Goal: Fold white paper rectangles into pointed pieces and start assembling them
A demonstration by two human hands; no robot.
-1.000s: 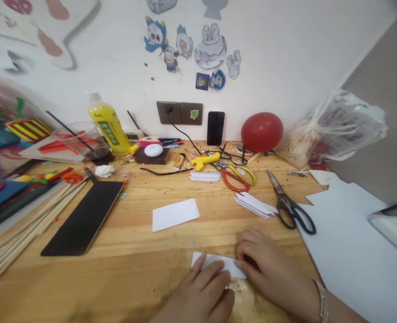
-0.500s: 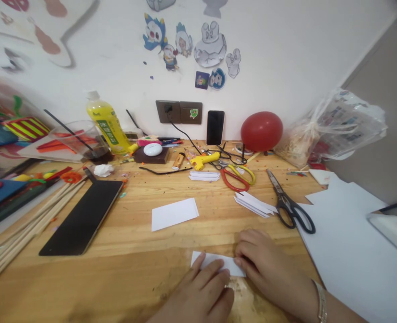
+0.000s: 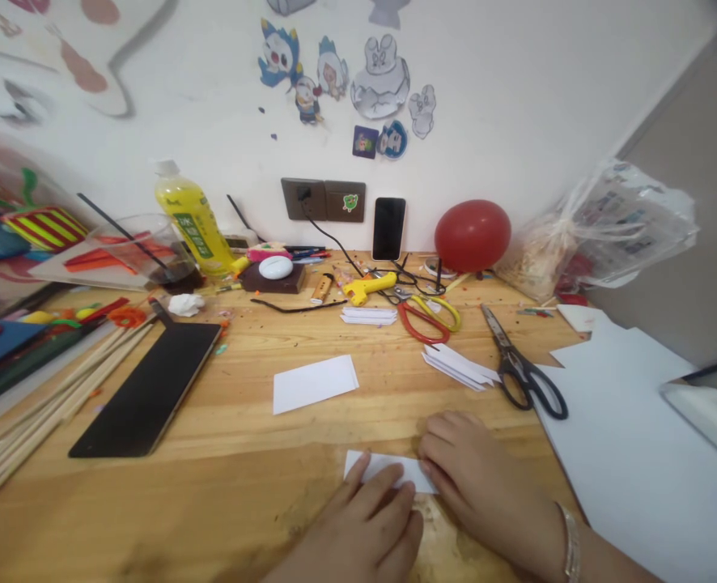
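Note:
A small folded white paper strip (image 3: 388, 468) lies on the wooden table (image 3: 243, 486) near its front edge. My left hand (image 3: 358, 530) rests on the strip's near edge with its fingers stretched flat and together. My right hand (image 3: 485, 486) presses on the strip's right end with bent fingers. A loose white paper rectangle (image 3: 315, 383) lies a little farther back. A stack of folded paper pieces (image 3: 459, 367) sits beyond my right hand, beside black scissors (image 3: 522, 368).
Red-and-yellow scissors (image 3: 428, 316), a yellow glue gun (image 3: 369, 287), a red balloon (image 3: 473, 235) and a yellow bottle (image 3: 193, 217) stand at the back. A black tablet (image 3: 149, 389) and wooden sticks (image 3: 43, 417) lie left. Large white sheets (image 3: 631, 437) cover the right.
Both hands stay on the strip; my right hand's fingers have shifted slightly left along it. The view has tilted a touch.

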